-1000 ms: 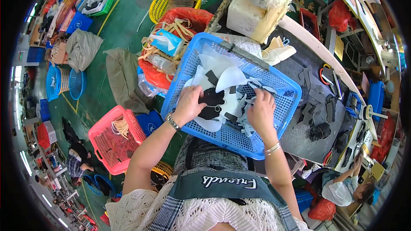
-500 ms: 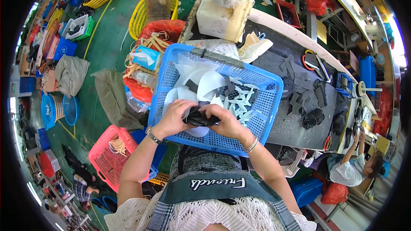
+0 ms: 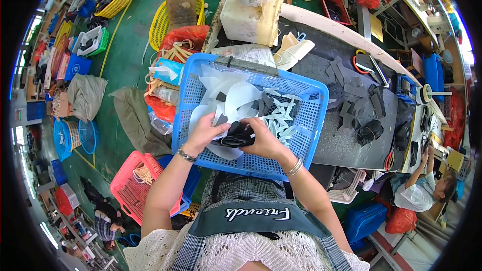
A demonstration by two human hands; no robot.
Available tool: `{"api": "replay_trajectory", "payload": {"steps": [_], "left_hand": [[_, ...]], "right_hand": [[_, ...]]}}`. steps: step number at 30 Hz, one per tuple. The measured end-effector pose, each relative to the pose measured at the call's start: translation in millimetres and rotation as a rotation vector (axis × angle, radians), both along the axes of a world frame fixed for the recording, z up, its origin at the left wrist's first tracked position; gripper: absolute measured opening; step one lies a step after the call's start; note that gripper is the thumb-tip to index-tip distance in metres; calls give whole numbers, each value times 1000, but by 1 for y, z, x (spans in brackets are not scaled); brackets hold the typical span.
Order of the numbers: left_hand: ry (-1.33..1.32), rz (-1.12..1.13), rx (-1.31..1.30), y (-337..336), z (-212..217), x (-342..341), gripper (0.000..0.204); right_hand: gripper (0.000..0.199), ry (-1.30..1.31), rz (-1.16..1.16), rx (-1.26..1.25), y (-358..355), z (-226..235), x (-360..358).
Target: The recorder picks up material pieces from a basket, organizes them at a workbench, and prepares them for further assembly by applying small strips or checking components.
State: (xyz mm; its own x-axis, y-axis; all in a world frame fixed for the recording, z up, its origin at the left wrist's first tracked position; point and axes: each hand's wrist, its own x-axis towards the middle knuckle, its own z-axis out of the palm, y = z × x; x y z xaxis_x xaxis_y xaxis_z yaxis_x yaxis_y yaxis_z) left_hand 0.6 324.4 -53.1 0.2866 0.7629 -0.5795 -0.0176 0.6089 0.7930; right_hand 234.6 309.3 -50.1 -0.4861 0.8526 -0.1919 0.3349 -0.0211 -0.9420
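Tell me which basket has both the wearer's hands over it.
The blue rectangular basket holding white pieces: left hand and right hand are over it, the right gripping a black bundle. The pink basket and yellow baskets have neither.

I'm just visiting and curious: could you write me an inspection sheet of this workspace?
Surface: flat dark-grey worktable, right of the basket, partly covered.
Job's things: soft black bundle over a blue perforated plastic basket holding white curved sheets and small pale strips.
Clutter: flat dark-grey scraps and orange-handled scissors on the worktable.
Hands: right hand grips the bundle; left hand is at its left edge, grip unclear.
Cables: nothing seen clearly.
Surroundings: green floor, pink perforated plastic basket at left, co-worker at right.
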Motion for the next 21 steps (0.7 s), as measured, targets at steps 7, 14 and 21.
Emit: {"api": "replay_trajectory", "payload": {"steps": [7, 14, 21], "left_hand": [[235, 135, 18, -2, -18, -1, 17], [198, 221, -66, -2, -9, -2, 30], [806, 34, 824, -12, 20, 18, 28]], "right_hand": [[40, -89, 129, 264, -4, 24, -4], [39, 432, -90, -249, -15, 23, 29], [41, 1005, -693, -966, -6, 12, 29]]}}
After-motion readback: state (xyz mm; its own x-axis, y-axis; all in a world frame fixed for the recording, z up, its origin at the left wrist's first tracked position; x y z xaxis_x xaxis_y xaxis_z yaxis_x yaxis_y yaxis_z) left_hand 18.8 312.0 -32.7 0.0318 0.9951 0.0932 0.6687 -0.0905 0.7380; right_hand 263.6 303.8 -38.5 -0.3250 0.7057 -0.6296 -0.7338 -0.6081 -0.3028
